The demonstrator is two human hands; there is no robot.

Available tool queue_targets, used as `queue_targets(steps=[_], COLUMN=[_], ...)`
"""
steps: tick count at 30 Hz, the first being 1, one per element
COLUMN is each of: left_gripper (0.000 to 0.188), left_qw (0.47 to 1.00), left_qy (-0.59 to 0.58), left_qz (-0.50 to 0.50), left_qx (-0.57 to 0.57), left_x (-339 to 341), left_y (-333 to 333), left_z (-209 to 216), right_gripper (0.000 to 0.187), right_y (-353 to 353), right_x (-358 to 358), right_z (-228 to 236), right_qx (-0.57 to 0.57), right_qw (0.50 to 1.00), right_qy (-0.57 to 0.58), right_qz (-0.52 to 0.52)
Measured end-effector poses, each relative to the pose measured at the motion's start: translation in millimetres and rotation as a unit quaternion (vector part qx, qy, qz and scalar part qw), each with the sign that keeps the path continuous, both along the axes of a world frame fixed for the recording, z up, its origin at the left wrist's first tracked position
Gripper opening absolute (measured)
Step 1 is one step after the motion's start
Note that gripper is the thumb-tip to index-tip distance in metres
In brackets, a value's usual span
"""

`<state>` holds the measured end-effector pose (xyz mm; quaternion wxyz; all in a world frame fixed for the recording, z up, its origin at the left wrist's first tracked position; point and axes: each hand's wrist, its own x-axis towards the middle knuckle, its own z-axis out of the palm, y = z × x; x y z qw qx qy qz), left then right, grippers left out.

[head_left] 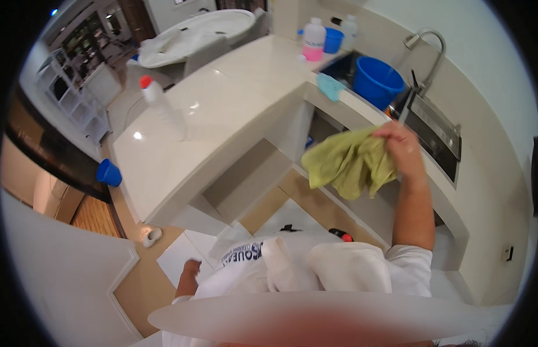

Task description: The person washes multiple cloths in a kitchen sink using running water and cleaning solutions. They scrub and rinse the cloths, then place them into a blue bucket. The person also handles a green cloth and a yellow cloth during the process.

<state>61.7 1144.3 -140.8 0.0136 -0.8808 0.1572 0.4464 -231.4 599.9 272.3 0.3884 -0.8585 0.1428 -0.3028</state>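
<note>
My right hand (401,150) grips a yellow-green cloth (349,163) by its upper right part, and the rest hangs loose in front of the counter's edge. Just beyond it, a blue bucket (379,81) sits at the dark sink (343,68), below a curved metal faucet (435,55). A light-blue cloth (330,87) lies over the sink's front rim. Low on the left, beside my body, my left hand (192,268) hangs away from the counter; its fingers are too small and turned to make out.
The pale counter (240,78) bears a white bottle with a red cap (165,107) and a bottle of pink liquid (313,43). Open cabinets (246,179) lie below. A small blue bucket (109,173) stands past the counter's left end. Farther back is a covered table (223,26).
</note>
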Motion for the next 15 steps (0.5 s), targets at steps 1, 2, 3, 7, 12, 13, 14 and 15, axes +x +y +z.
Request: queue_targets(steps=[1, 2, 3, 7, 12, 13, 14, 15], left_gripper=[0.041, 0.038, 0.037, 0.027, 0.027, 0.028, 0.030, 0.031], left_qw=[0.989, 0.966, 0.920, 0.948, 0.893, 0.880, 0.867, 0.853], left_qy=[-0.050, -0.093, -0.158, -0.127, -0.103, -0.097, -0.091, -0.084], left_qz=[-0.141, -0.241, -0.353, -0.043, -0.152, -0.178, -0.204, -0.230], left_qx=[-0.016, -0.008, -0.059, -0.289, -0.410, -0.429, -0.445, -0.460], left_x=[9.6, 16.7, 22.6, 14.6, 14.1, 17.9, 23.0, 25.8], left_y=[-33.2, -75.1, -112.2, -266.8, -406.0, -430.2, -454.4, -473.5], left_z=[-3.9, -5.3, 2.2, 79.4, 198.5, 215.6, 231.0, 243.9], right_gripper=[0.025, 0.025, 0.026, 0.033, 0.043, 0.044, 0.044, 0.045], right_y=[-16.6, -32.3, -47.3, -105.8, -174.7, -187.4, -199.7, -211.8], right_x=[-15.4, -28.6, -39.0, -51.7, -30.0, -24.0, -18.4, -13.3], right_z=[9.4, 19.2, 29.1, 62.1, 91.2, 96.7, 102.9, 110.0], right_qx=[0.020, -0.010, -0.033, 0.084, 0.016, 0.032, 0.025, 0.023], right_qw=[0.998, 0.998, 0.994, 0.987, 0.957, 0.949, 0.942, 0.936], right_qy=[-0.018, 0.021, 0.063, -0.062, -0.198, -0.224, -0.237, -0.245], right_qz=[-0.049, -0.064, -0.082, -0.126, -0.210, -0.218, -0.234, -0.253])
